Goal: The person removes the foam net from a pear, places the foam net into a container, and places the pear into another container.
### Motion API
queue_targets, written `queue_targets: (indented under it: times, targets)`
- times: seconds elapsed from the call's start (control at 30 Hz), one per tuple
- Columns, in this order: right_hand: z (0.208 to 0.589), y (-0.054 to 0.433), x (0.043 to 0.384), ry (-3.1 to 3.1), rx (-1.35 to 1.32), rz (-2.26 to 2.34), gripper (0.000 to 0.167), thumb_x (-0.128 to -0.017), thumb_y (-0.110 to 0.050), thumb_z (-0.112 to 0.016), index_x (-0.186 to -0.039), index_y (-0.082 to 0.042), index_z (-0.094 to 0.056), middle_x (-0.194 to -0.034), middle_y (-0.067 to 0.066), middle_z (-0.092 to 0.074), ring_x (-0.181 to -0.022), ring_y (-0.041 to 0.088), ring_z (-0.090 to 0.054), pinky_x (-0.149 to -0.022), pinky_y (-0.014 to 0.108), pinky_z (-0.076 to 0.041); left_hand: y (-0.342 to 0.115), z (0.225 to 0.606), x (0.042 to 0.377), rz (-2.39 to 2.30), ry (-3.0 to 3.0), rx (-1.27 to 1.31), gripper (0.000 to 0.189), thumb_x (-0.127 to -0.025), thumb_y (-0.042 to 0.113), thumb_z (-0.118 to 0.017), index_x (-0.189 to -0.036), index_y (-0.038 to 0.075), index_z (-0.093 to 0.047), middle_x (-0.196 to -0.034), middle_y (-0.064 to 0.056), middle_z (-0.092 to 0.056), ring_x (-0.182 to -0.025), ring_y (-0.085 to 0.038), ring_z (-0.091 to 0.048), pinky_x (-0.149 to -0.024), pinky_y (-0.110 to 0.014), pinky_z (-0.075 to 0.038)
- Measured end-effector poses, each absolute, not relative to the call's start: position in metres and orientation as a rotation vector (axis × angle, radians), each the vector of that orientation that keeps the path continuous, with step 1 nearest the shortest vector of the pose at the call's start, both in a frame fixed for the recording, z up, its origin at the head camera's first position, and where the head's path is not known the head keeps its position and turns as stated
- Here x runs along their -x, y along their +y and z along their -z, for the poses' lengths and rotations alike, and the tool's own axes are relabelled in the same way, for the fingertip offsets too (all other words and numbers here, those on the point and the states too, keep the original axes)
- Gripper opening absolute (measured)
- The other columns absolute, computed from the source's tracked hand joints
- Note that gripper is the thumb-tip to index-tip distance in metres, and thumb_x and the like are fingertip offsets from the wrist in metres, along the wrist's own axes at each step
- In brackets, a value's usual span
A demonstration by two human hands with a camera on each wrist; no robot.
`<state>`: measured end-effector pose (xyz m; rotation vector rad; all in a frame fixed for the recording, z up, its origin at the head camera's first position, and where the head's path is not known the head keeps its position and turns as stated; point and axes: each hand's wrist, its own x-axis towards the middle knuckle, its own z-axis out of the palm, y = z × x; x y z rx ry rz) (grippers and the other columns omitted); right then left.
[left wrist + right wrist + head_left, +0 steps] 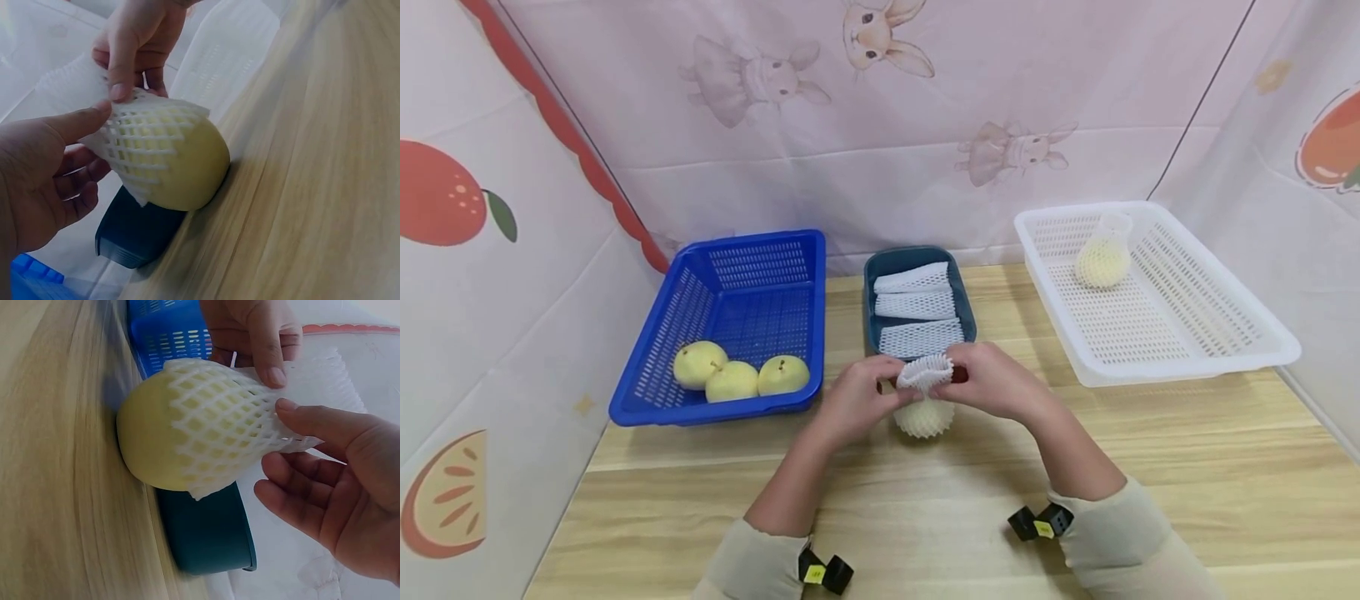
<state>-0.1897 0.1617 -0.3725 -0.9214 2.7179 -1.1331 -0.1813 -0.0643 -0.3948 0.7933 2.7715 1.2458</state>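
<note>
A pale yellow pear (pixel 200 162) stands on the table in front of the dark green tray, its upper part covered by a white foam net sleeve (pixel 927 372). The pear's lower part shows bare in both wrist views. My left hand (pixel 862 395) pinches the sleeve's gathered upper part from the left, thumb on the near side. From the right, my right hand (pixel 996 382) pinches the same net between thumb and fingers. Above the fingertips the sleeve's open end flares out.
Three pears (pixel 732 382) lie in a blue basket (pixel 625 414) at left. The dark green tray (pixel 871 321) behind my hands holds several flat foam sleeves (pixel 915 303). At right, a white basket (pixel 1195 367) contains a netted pear (pixel 1102 262). A printed curtain (pixel 880 192) hangs behind.
</note>
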Motion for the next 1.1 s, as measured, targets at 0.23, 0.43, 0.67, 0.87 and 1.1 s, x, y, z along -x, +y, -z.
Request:
queue_targets:
  times: [0.23, 0.43, 0.67, 0.87, 1.1]
  targets:
    - [0.372, 0.1595, 0.1883, 2.752, 0.95, 1.146, 0.015, -0.08, -0.018, -0.081, -0.084, -0.013, -0.068, -0.073, -0.006, -0.064, -0.064, 0.007, -0.053, -0.057, 0.024, -0.048, -0.0588, 0.3933, 0.1795, -1.275, 2.815, -0.808, 0.011, -0.087, 0.021, -0.077, -0.097, 0.019, -0.076, -0.102, 0.005, -0.071, -0.089, -0.008, -0.062, -0.068, -0.023, -0.052]
    - [0.3708, 0.16, 0.1879, 2.745, 0.948, 1.175, 0.013, -0.081, -0.015, -0.08, -0.087, -0.01, -0.069, -0.077, -0.003, -0.067, -0.066, 0.008, -0.056, -0.059, 0.024, -0.051, -0.0605, 0.3902, 0.1796, -1.272, 2.786, -0.789, 0.02, -0.084, 0.026, -0.079, -0.103, 0.02, -0.074, -0.108, 0.006, -0.069, -0.095, -0.008, -0.061, -0.075, -0.027, -0.055]
    - [0.3695, 0.1619, 0.1887, 2.723, 0.943, 1.23, 0.013, -0.082, -0.013, -0.079, -0.09, -0.01, -0.07, -0.08, -0.002, -0.068, -0.068, 0.009, -0.057, -0.06, 0.024, -0.052, -0.0679, 0.3883, 0.1841, -1.215, 2.658, -0.725, 0.019, -0.082, 0.029, -0.081, -0.096, 0.024, -0.07, -0.095, 0.01, -0.063, -0.084, -0.011, -0.057, -0.071, -0.028, -0.052]
    - [0.3688, 0.164, 0.1898, 2.706, 0.898, 1.231, 0.018, -0.078, -0.016, -0.082, -0.089, -0.013, -0.069, -0.079, -0.005, -0.064, -0.068, 0.011, -0.055, -0.059, 0.025, -0.05, -0.0656, 0.3901, 0.1836, -1.233, 2.691, -0.711, 0.012, -0.085, 0.025, -0.078, -0.096, 0.021, -0.075, -0.096, 0.009, -0.067, -0.085, -0.009, -0.06, -0.075, -0.027, -0.053]
    - [0.3684, 0.1671, 0.1903, 2.659, 0.833, 1.198, 0.028, -0.078, -0.019, -0.082, -0.101, -0.01, -0.069, -0.083, -0.002, -0.067, -0.069, 0.012, -0.057, -0.059, 0.026, -0.05, -0.0651, 0.3879, 0.1803, -1.329, 2.752, -0.726, 0.008, -0.086, 0.021, -0.077, -0.094, 0.019, -0.075, -0.095, 0.007, -0.07, -0.08, -0.01, -0.06, -0.069, -0.028, -0.054]
